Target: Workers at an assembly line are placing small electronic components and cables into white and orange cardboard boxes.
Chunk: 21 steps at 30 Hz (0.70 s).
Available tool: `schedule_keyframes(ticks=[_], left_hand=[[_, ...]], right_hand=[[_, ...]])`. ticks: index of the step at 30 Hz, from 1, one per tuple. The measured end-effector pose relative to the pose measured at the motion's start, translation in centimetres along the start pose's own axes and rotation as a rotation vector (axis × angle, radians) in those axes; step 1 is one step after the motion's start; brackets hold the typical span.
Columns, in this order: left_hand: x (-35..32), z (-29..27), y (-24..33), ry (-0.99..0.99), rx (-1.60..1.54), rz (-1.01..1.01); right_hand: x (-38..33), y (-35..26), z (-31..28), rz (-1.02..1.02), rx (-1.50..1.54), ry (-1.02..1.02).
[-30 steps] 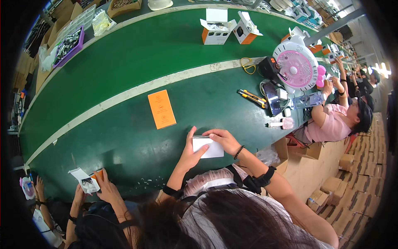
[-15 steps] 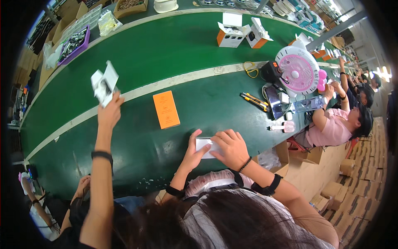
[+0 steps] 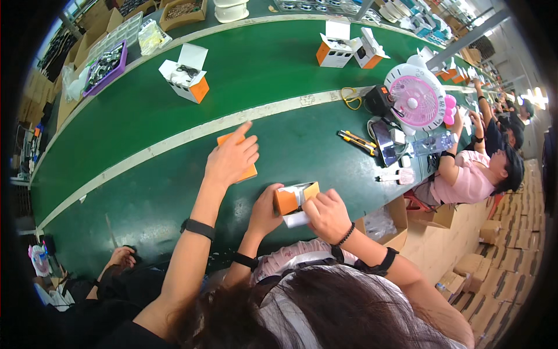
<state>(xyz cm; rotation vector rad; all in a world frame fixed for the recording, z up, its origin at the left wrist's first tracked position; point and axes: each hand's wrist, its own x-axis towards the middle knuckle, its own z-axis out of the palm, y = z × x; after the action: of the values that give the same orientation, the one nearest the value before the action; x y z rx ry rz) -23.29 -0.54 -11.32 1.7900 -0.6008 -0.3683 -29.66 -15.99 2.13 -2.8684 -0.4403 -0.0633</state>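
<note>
Near the table's front edge, my left hand (image 3: 267, 210) is closed round the left side of a small orange and white cardboard box (image 3: 286, 200). An end of the box is open, with something grey inside that is too small to name. At the box's right edge, the curled fingers of my right hand (image 3: 328, 216) grip the cardboard. A white flap hangs below. Just beyond to the left, a co-worker's hand (image 3: 231, 156) covers most of a flat orange box (image 3: 248, 173) on the table.
An open white and orange box (image 3: 197, 91) with a black cable stands on the green belt; two more stand farther right. To my right are a yellow cutter (image 3: 357, 142), a phone (image 3: 383, 139), a bottle (image 3: 433, 145) and a pink fan (image 3: 415, 102). A carton (image 3: 381, 224) is below.
The box in my hands has turned from its white side to its orange, open side. A co-worker's hand has left an open box on the belt and come right onto the orange box.
</note>
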Motion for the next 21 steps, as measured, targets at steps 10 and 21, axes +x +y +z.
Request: schedule_keyframes(ticks=[10, 21], left_hand=[[1.4, -4.2, 1.8, -0.415, 0.266, -0.076], [2.4, -0.8, 7.6, -0.022, 0.356, -0.194]], right_hand=[[-3.3, 1.9, 1.8, 0.179, 0.326, -0.240], [2.3, 3.6, 0.8, 0.515, 0.340, 0.012]])
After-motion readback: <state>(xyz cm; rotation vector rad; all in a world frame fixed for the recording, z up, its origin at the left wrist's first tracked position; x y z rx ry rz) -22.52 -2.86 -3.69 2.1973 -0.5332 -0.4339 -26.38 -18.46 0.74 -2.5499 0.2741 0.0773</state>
